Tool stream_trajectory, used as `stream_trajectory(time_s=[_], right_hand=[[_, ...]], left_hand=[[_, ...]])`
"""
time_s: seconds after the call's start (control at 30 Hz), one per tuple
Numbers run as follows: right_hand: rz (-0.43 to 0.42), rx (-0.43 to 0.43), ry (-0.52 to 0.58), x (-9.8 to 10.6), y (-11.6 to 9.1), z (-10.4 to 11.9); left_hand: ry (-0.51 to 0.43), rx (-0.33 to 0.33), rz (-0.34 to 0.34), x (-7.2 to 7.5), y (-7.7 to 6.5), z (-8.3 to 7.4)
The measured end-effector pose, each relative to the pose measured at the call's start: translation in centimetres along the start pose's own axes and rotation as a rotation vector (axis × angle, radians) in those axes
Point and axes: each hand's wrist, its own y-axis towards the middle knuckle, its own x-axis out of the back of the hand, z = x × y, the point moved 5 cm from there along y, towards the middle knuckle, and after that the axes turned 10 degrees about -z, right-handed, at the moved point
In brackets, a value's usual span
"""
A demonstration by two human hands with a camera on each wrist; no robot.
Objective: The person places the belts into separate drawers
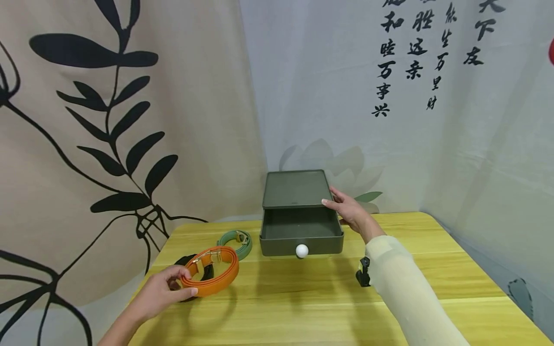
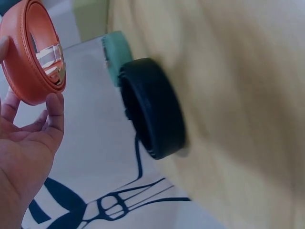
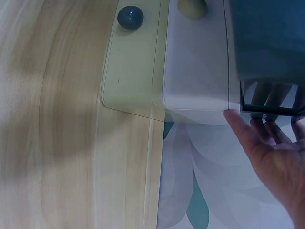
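My left hand (image 1: 157,294) grips a coiled orange belt (image 1: 218,284) with a gold-coloured buckle, lifted above the table's left side. Behind it a coiled black belt (image 2: 164,112) stands on edge, partly hidden by the orange one in the head view. Farther back is a coiled green belt (image 1: 247,248). At the table's far side, a dark grey-green drawer unit (image 1: 294,188) has its top drawer (image 1: 277,247) pulled out, with a white knob (image 1: 301,251). Against the unit's right side rests my right hand (image 1: 356,215), its fingers mostly straight, one tip on the top edge.
Below the top drawer, the right wrist view shows a whitish drawer (image 3: 195,67) and a pale yellow-green drawer (image 3: 133,71), both closed. Printed curtains (image 1: 207,120) hang behind the wooden table (image 1: 311,307). A black device (image 1: 363,272) sits on my right wrist.
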Motion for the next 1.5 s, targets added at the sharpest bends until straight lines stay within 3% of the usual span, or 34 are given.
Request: stream_trajectory(time_s=[0.17,0.47,0.77,1.17,1.5], right_hand=[[-0.002,-0.008,-0.003,0.1,0.0,-0.1],[0.005,-0.011,-0.006,0.1,-0.2,0.0],[0.006,-0.008,-0.009,0.1,-0.1,0.0],[0.007,-0.003,-0.008,0.1,0.0,-0.1],[0.002,-0.007,-0.006,0.0,0.1,-0.2]], left_hand=[[0.013,-0.038,-0.035,0.6,1.0,-1.5],[-0.008,-0.067,-0.001,1.2,2.5,-4.0],[-0.022,-0.088,-0.026,1.6,3.9,-6.4],[0.035,-0.146,-0.027,1.0,5.7,-9.5],[0.004,-0.154,-0.004,-0.1,7.1,-12.1]])
